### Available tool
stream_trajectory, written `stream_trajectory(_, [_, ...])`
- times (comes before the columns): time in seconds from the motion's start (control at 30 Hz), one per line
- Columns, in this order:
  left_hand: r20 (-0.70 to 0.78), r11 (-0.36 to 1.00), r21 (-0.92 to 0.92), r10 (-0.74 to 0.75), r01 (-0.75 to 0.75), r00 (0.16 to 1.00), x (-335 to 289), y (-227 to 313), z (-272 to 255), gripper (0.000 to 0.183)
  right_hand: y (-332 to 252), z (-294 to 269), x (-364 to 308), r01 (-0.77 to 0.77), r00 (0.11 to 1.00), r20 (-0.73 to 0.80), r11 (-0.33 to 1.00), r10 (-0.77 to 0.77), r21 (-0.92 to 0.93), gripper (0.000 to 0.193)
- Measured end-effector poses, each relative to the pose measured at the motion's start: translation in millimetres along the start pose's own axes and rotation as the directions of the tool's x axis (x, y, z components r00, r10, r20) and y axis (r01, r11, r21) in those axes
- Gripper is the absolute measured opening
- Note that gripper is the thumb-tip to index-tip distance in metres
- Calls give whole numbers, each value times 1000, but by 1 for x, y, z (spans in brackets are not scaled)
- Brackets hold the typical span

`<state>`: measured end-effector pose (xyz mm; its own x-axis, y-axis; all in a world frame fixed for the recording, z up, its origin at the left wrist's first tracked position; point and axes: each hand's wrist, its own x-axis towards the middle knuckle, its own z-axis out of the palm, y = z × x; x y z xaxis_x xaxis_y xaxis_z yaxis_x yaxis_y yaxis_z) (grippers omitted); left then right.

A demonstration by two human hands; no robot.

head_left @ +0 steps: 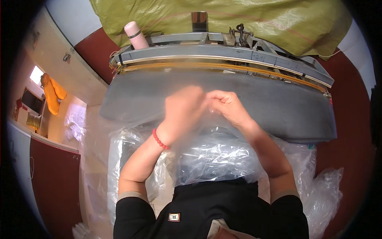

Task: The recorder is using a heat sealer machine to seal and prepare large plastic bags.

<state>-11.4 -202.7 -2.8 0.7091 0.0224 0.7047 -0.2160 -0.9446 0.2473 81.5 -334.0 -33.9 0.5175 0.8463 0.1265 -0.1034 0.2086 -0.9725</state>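
Observation:
Over the dark grey padded board, my two hands meet, fingertips close together. My left hand (184, 106), a red bead bracelet (160, 139) at its wrist, is smeared by motion but looks closed. Thumb and fingers of my right hand (227, 106) are pinched together. Thin clear plastic film (139, 115) shows as a haze around both hands and spreads leftward; its edge appears caught in the fingers, though the exact grip is hard to make out. Below them, a shiny bundle of clear plastic (217, 159) lies across my lap.
Behind the grey board (278, 103) runs a metal frame (171, 51) with orange strips and a clamp (240, 36). A pink flask (136, 36) and a dark phone-like slab (199, 22) stand there. More crumpled plastic (324, 199) lies at right. An open door (67, 59) is at left.

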Motion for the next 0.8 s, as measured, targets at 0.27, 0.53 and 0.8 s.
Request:
stream_trajectory(0.27, [656, 985, 68, -165, 160, 737, -60, -121, -61, 12, 34, -145, -19, 240, 789, -565, 968, -239, -75, 15])
stream_trajectory(0.53, [-41, 456, 766, -669, 454, 742, -108, -292, -231, 19, 17, -374, -162, -84, 300, -826, 849, -477, -521, 22])
stream_trajectory(0.8, [-161, 542, 474, -721, 694, 674, -117, -331, -103, 48, -8, -501, -299, -852, 137, -729, 295, -671, -432, 41])
